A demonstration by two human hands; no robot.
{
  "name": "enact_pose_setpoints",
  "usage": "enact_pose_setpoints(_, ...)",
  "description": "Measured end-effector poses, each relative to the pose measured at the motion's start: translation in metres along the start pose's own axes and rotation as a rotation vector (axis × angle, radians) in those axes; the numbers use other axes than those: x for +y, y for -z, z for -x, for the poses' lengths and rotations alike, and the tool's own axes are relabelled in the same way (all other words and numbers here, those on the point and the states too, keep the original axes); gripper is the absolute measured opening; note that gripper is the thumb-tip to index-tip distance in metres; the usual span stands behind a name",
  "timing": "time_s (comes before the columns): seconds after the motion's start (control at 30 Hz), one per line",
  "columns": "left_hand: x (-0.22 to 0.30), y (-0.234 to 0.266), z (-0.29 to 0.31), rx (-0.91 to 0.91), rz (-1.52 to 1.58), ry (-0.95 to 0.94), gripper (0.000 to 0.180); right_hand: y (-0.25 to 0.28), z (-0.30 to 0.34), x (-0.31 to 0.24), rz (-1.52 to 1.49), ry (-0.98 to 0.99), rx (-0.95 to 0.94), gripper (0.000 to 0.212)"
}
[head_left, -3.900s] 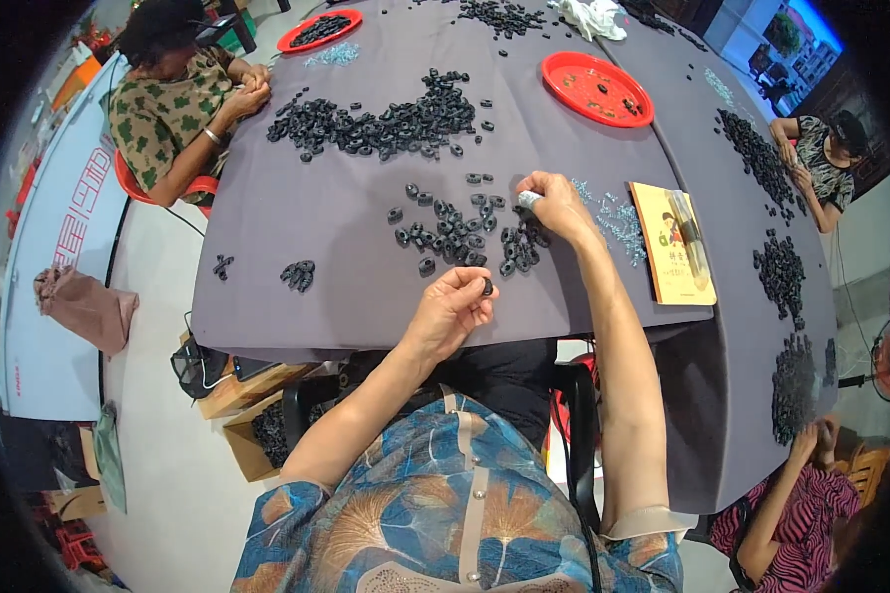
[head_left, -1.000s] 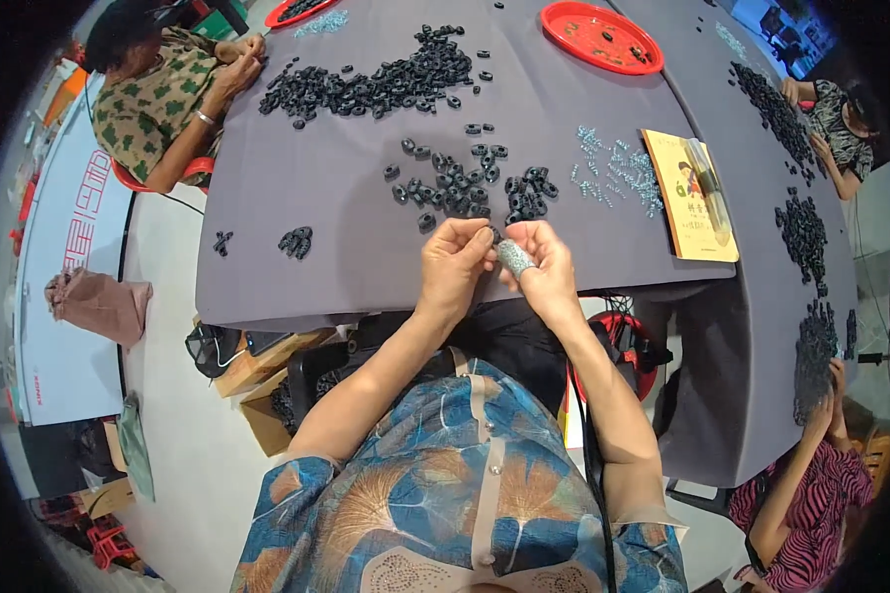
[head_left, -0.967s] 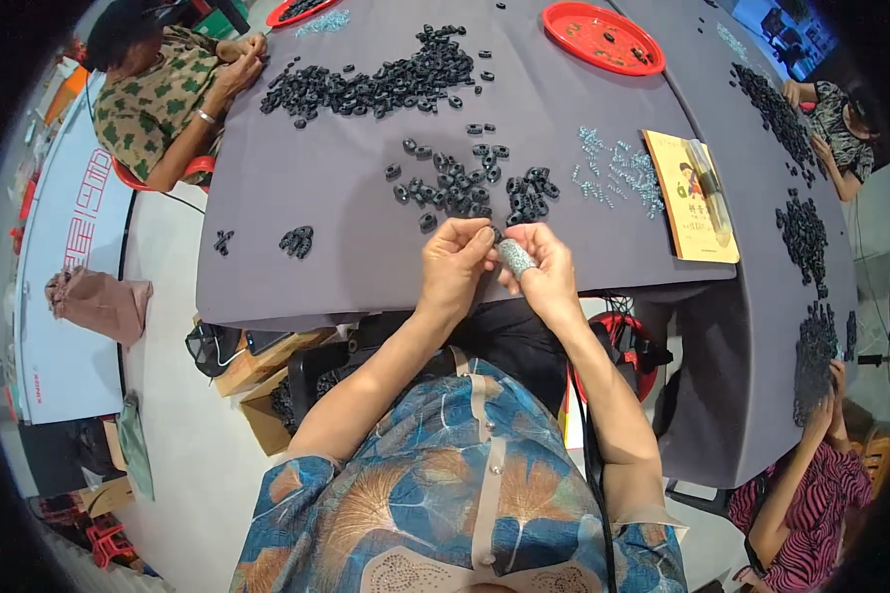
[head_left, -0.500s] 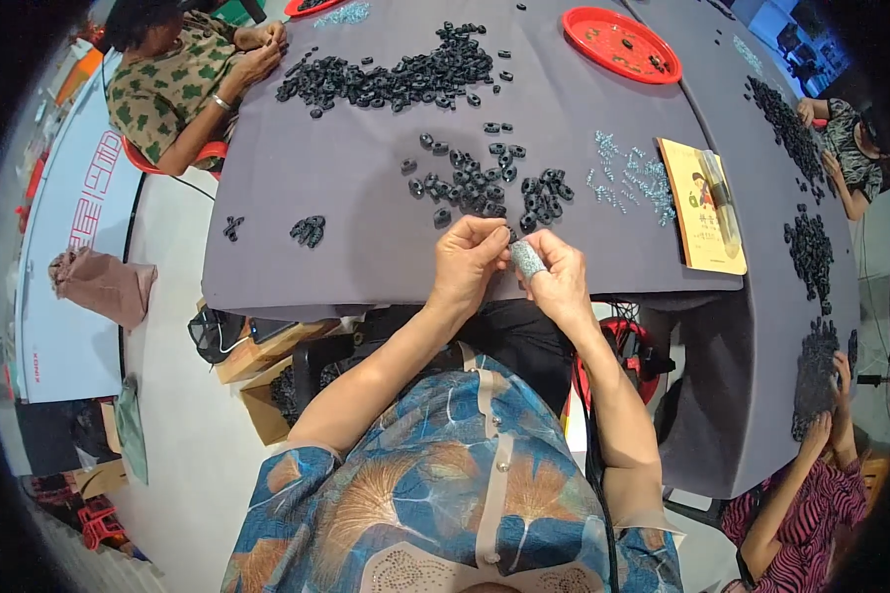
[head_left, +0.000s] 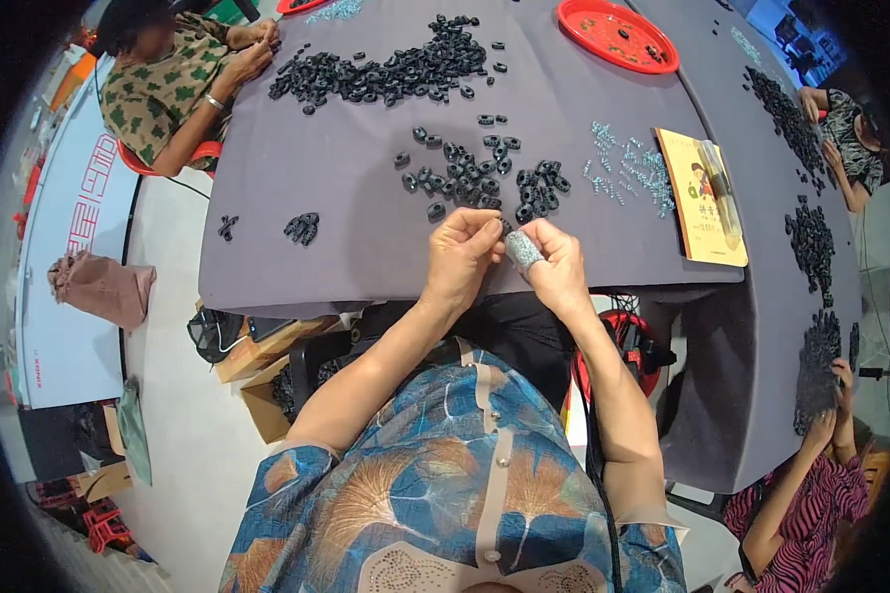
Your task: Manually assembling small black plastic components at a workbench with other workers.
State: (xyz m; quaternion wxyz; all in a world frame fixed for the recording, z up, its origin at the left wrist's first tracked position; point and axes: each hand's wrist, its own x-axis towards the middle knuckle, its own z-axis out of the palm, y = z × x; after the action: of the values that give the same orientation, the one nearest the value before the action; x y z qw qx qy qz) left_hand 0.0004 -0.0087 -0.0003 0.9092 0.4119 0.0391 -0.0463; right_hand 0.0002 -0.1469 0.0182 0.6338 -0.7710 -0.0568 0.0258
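Above the table's near edge, my left hand [head_left: 460,252] and my right hand [head_left: 554,269] meet with fingertips pinched. Between them is a small black plastic piece [head_left: 506,226], mostly hidden by the fingers. My left thumb and forefinger close on it. A grey speckled wrap [head_left: 524,251] covers one finger of my right hand, and that hand's fingers are pressed together at the piece; what exactly they grip is hidden. Just beyond lie a loose group of black oval pieces [head_left: 462,180] and a tighter cluster [head_left: 541,190]. Small silvery coil springs [head_left: 648,180] are scattered to the right.
Right of the springs lies a yellow booklet [head_left: 690,212] with a pen [head_left: 720,193]. A red tray [head_left: 615,61] and a larger black heap [head_left: 381,79] are farther back. Two small clusters [head_left: 302,228] sit at left. Other people work around the grey-covered tables.
The view has shifted slightly, moving the table things a little up and left. My hands stay together at the black piece; the right fingers have turned slightly.
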Motion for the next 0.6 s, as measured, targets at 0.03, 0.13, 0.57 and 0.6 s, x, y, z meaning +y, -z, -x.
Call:
enact_pose_setpoints(0.03, 0.001, 0.000, 0.000, 0.000, -0.001, 0.001, 0.008, 0.000, 0.000, -0.001, -0.016, -0.005, -0.009, 0.004)
enact_pose_setpoints(0.13, 0.001, 0.001, 0.001, -0.004, 0.013, 0.017, 0.008, 0.000, 0.002, -0.004, 0.016, -0.022, -0.018, 0.004)
enact_pose_setpoints(0.57, -0.004, 0.002, 0.001, -0.015, -0.238, -0.128, 0.009, 0.005, 0.005, -0.016, 0.232, 0.069, -0.014, 0.012)
enact_pose_setpoints(0.6, -0.003, 0.001, 0.000, -0.013, -0.225, -0.116, 0.009, 0.005, 0.004, -0.014, 0.232, 0.069, -0.013, 0.012)
